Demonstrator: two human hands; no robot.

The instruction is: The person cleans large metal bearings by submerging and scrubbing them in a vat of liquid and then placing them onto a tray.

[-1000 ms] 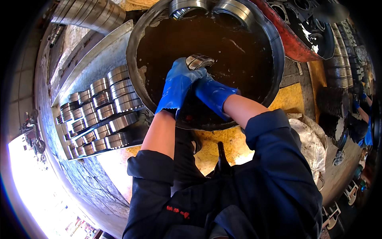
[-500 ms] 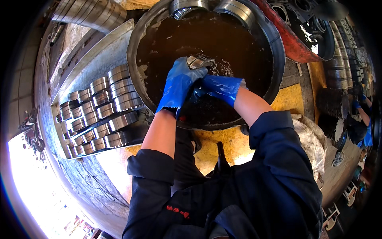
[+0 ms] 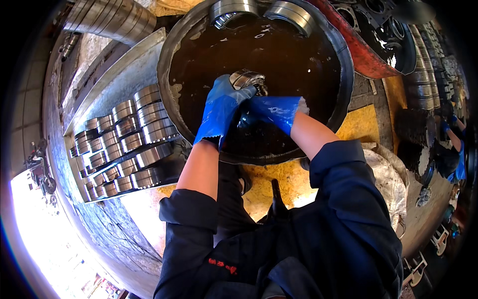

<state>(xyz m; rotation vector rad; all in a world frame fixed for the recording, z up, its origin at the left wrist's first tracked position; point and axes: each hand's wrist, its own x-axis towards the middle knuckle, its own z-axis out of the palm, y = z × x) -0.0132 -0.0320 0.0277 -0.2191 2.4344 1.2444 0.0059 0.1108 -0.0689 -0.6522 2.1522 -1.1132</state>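
Note:
Both my hands wear blue rubber gloves and meet over a round tub [image 3: 343, 107] of dark brown liquid. My left hand [image 3: 226, 94] is closed around a shiny metal roller bearing [image 3: 245, 79], gripping it from the left. Just to the right and below, my right hand [image 3: 261, 109] is close against the left one; its fingers are hidden beneath the glove and the bearing, so what they hold cannot be made out. Two larger bearings, a left one [image 3: 233, 9] and a right one [image 3: 294, 16], rest at the tub's far rim.
On the left, a metal tray [image 3: 74, 164] carries several rows of shiny bearings [image 3: 149, 114]. A stack of large rings [image 3: 109, 20] lies at the far left. A red-sided container [image 3: 348, 37] with metal parts stands at the far right. Another person [image 3: 455, 154] works at the right edge.
The bearing has tilted and shifted slightly left and down in my left hand. The splashing ripples beside it have died down. My forearms have barely moved.

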